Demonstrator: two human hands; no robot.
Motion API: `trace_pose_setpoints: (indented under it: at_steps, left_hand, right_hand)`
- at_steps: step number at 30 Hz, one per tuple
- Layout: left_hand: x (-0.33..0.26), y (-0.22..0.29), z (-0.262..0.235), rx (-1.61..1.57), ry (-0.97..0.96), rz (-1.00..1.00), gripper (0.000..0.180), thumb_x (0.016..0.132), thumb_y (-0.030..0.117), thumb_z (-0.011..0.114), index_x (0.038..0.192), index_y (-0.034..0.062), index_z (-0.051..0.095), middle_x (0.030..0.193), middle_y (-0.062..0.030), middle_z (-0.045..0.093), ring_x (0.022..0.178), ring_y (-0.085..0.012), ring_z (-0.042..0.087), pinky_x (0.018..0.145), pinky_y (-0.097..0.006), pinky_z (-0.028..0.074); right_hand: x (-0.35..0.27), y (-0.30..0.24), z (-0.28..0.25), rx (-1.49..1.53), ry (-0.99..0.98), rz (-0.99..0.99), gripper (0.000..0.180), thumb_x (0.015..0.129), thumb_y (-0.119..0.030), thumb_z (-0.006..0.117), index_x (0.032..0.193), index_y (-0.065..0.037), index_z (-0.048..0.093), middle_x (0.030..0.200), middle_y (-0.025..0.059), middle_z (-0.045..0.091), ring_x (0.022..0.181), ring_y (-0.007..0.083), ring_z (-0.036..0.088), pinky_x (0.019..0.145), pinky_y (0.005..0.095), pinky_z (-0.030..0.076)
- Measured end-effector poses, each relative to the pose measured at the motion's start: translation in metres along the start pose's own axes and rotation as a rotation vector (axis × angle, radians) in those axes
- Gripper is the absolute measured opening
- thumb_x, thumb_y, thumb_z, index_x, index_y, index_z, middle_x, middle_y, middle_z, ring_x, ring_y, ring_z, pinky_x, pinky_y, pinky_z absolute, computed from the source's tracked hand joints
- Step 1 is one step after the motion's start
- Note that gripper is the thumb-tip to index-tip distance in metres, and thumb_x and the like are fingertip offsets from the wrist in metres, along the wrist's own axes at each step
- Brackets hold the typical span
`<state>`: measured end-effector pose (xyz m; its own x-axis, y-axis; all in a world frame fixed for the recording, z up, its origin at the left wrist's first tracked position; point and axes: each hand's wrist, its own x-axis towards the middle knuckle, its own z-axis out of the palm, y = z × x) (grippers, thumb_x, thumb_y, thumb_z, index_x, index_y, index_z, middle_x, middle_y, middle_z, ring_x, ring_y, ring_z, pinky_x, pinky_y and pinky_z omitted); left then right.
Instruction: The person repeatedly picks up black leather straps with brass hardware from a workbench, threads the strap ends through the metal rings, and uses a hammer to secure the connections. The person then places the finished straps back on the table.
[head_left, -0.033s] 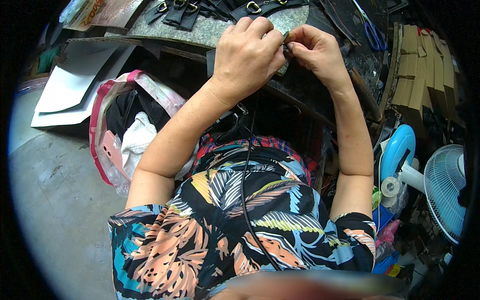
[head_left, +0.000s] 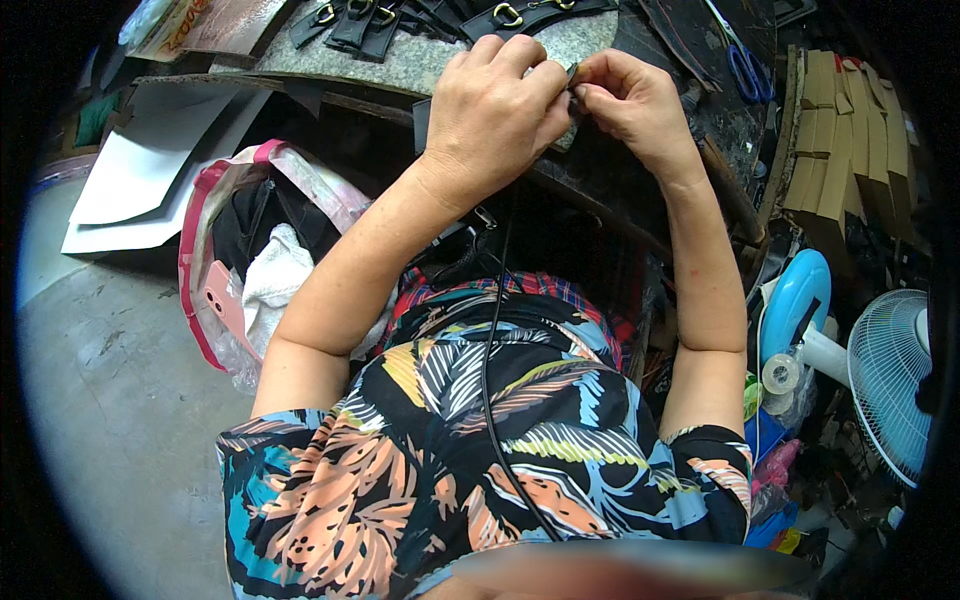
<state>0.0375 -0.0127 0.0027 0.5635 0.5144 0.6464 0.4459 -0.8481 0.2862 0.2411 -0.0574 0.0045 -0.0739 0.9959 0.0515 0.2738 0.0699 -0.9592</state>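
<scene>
My left hand (head_left: 497, 118) is closed, back upward, over the front edge of the stone slab (head_left: 400, 72). My right hand (head_left: 632, 105) pinches with thumb and forefinger at the small dark tip of a black strap (head_left: 571, 74) that shows between the two hands. Most of that strap is hidden by my left fingers. A flat dark flap (head_left: 421, 126) sticks out beside my left wrist; whether it belongs to the same strap I cannot tell. Several black straps with brass-coloured rings (head_left: 507, 14) lie on the slab beyond my hands.
Blue-handled scissors (head_left: 748, 72) lie at the far right of the bench. White sheets (head_left: 140, 170) and a pink-rimmed bag (head_left: 190, 270) with a cloth and a phone are at the left. Tan stacked pieces (head_left: 825, 150) and a blue fan (head_left: 890, 385) stand at the right.
My right fingertips have shifted very slightly at the strap's tip. Otherwise both hands and everything around them stay in place.
</scene>
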Motion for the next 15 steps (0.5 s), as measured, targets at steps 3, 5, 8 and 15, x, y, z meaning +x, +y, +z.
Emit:
trace_pose_setpoints:
  at_steps: [3,5,8,15]
  left_hand:
    - [-0.002,-0.005,-0.002,-0.070,-0.008,0.033,0.031,0.080,0.025,0.082,0.102,0.0093,0.067,0.097,-0.0069,0.065,0.092,-0.0279,0.062,0.080,-0.041,0.048]
    - [-0.002,-0.012,-0.003,-0.135,-0.038,0.011,0.037,0.081,0.022,0.083,0.111,0.0074,0.066,0.102,-0.0088,0.067,0.096,-0.0304,0.061,0.085,-0.041,0.049]
    - [-0.005,-0.016,-0.002,-0.192,-0.066,-0.050,0.034,0.082,0.017,0.083,0.111,0.0054,0.068,0.105,-0.0091,0.069,0.099,-0.0311,0.062,0.087,-0.041,0.050]
    - [-0.006,-0.017,0.001,-0.251,-0.044,-0.109,0.029,0.077,0.017,0.086,0.099,0.0043,0.073,0.101,-0.0076,0.070,0.096,-0.0292,0.063,0.083,-0.040,0.051]
  right_hand:
    - [0.002,0.000,-0.001,0.055,0.011,0.057,0.014,0.097,-0.007,0.068,0.110,-0.001,0.072,0.084,0.0001,0.069,0.065,0.0039,0.059,0.056,0.0206,0.047]
    - [0.005,-0.002,-0.004,0.014,0.014,0.056,0.015,0.098,-0.008,0.067,0.111,-0.001,0.072,0.084,0.0006,0.069,0.065,0.0043,0.060,0.055,0.0204,0.048]
    - [0.003,-0.007,-0.007,0.087,0.027,0.119,0.017,0.098,-0.010,0.068,0.113,-0.002,0.072,0.083,0.0007,0.069,0.063,0.0053,0.063,0.053,0.0199,0.049]
    - [0.003,-0.010,-0.008,-0.017,0.024,0.102,0.024,0.098,-0.017,0.073,0.116,-0.002,0.071,0.080,-0.0018,0.067,0.060,0.0024,0.059,0.050,0.0166,0.045]
